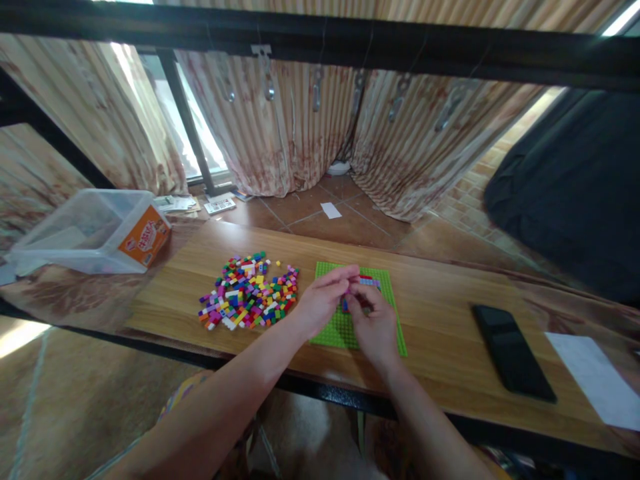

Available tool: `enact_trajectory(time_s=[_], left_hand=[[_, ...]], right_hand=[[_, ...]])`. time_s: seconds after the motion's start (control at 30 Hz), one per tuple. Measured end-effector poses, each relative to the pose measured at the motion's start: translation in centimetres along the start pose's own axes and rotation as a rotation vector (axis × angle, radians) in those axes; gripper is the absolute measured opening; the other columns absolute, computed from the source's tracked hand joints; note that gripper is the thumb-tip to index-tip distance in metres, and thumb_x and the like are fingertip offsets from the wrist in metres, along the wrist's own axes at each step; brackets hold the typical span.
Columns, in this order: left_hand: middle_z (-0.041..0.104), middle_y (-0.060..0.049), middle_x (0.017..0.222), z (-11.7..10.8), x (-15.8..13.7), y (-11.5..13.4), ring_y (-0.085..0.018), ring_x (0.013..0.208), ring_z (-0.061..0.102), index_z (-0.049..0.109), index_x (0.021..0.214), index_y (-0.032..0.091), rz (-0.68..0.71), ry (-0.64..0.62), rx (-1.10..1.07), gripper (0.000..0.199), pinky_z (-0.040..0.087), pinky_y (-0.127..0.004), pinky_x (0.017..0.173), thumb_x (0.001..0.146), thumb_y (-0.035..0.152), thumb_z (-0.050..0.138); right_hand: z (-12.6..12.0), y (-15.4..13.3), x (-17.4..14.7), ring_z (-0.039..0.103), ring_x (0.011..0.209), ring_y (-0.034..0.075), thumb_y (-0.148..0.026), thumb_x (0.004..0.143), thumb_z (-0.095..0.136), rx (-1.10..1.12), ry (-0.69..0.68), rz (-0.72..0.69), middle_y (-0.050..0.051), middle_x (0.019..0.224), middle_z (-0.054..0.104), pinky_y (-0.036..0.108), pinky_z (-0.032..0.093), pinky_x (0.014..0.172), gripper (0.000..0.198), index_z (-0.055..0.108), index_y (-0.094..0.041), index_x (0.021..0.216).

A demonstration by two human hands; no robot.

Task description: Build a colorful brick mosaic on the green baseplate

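Over a green studded baseplate (335,333), my two hands meet at their fingertips. My left hand (323,300) comes in from the left, fingers together and thumb closed toward them. My right hand (374,323) is pinched against it from the right. A bit of magenta toy brick (349,291) shows between the fingertips, mostly covered by them. Behind the right hand, a built group of light blue, red and purple bricks (369,282) sits on the plate, partly hidden. Left of the plate lies a spread pile of small coloured toy bricks (250,293).
A black phone (513,353) lies on the wooden table (440,320) at the right, with a white sheet of paper (595,377) beyond it. At the far left stands a clear plastic bin (95,233) with an orange label. Curtains (280,133) hang behind a dark horizontal bar (320,43).
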State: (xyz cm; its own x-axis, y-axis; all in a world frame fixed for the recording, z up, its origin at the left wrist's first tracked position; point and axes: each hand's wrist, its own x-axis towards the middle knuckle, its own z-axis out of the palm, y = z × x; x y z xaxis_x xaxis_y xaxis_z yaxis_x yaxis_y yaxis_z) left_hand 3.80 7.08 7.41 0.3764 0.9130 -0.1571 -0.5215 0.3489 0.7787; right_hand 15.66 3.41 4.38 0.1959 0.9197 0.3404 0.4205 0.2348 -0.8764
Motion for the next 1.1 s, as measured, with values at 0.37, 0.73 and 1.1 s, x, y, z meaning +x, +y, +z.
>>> enact_trajectory(time_s=[0.37,0.73,1.1], left_hand=[[0.060,0.002,0.062,-0.8,0.5,0.4,-0.008,0.055,0.050,0.068,0.074,0.013,0.138,0.030,0.531,0.004,0.039,-0.021,0.057,0.078,0.013,0.065],[0.064,0.000,0.062,-0.5,0.1,0.3,-0.009,0.053,0.058,0.063,0.084,0.013,0.045,-0.009,0.368,0.009,0.044,-0.021,0.055,0.081,0.020,0.067],[0.065,-0.001,0.067,-0.7,-0.2,0.7,-0.008,0.057,0.059,0.061,0.078,0.014,0.009,-0.076,0.353,0.016,0.045,-0.020,0.057,0.080,0.027,0.069]], right_hand=[[-0.8,0.6,0.7,0.066,0.087,0.018,-0.033,0.084,0.062,0.149,0.039,0.026,0.005,0.094,0.072,0.036,0.053,0.079,0.016,0.072,-0.022,0.092],[-1.2,-0.2,1.1,0.064,0.079,0.017,-0.039,0.084,0.063,0.250,-0.046,0.153,0.003,0.083,0.072,0.033,0.051,0.076,0.021,0.073,-0.021,0.087],[-1.8,0.5,1.3,0.065,0.079,0.019,-0.040,0.085,0.064,0.267,-0.090,0.137,0.002,0.083,0.073,0.036,0.052,0.078,0.021,0.074,-0.023,0.088]])
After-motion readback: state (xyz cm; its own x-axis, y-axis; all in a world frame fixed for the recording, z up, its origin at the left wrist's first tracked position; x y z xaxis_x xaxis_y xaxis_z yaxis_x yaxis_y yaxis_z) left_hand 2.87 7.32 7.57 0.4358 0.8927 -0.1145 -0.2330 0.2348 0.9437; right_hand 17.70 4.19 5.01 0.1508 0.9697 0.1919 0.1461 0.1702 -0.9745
